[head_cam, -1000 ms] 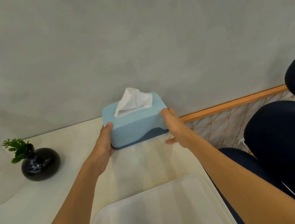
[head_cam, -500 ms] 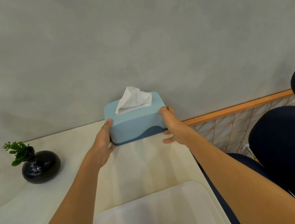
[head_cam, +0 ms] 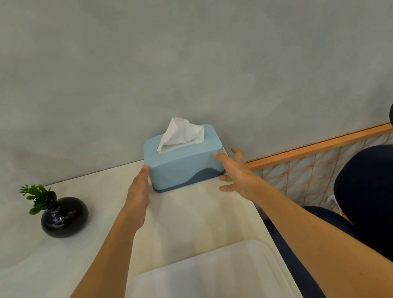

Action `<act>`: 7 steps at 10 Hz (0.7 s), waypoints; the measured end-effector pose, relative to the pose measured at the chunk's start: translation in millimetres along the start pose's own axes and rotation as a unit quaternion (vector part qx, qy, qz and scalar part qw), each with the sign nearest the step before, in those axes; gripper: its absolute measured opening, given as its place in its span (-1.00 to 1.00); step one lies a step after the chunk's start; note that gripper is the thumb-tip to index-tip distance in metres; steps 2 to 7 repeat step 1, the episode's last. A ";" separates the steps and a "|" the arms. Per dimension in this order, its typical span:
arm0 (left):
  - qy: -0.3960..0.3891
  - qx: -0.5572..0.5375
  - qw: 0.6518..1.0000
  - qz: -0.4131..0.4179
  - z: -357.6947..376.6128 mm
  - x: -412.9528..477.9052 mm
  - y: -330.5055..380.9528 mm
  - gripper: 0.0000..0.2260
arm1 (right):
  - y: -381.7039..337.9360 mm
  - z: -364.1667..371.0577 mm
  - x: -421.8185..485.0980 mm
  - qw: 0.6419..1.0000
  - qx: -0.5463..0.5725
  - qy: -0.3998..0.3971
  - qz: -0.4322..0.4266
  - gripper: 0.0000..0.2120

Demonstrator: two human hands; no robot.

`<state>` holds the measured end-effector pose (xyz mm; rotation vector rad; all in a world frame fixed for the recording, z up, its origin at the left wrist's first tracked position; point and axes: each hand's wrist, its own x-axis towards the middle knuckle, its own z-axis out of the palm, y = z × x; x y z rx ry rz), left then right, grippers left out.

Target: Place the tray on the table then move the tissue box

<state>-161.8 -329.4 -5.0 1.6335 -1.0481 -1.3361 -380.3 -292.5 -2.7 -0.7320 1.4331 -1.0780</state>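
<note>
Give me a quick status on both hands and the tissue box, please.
Left hand and right hand open, fingertips at box ends. Light blue tissue box with dark base on cream table, at wall. White plastic tray down. Nothing blocking.

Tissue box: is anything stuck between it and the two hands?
Nothing visible is. The left hand touches the tissue box at its left end, and the right hand sits at its right end, fingers spread. The vase and the tray are both off to the side.
</note>
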 end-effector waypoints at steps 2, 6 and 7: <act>0.028 0.056 0.998 0.000 -13.9 -20.0 -10.8 -0.46 | 5.9 -1.2 -12.4 0.999 -0.033 0.025 -0.021 -0.22; 0.028 0.056 0.998 0.000 -13.9 -20.0 -10.8 -0.46 | 5.9 -1.2 -12.4 0.999 -0.033 0.025 -0.021 -0.22; 0.028 0.056 0.998 0.000 -13.9 -20.0 -10.8 -0.46 | 5.9 -1.2 -12.4 0.999 -0.033 0.025 -0.021 -0.22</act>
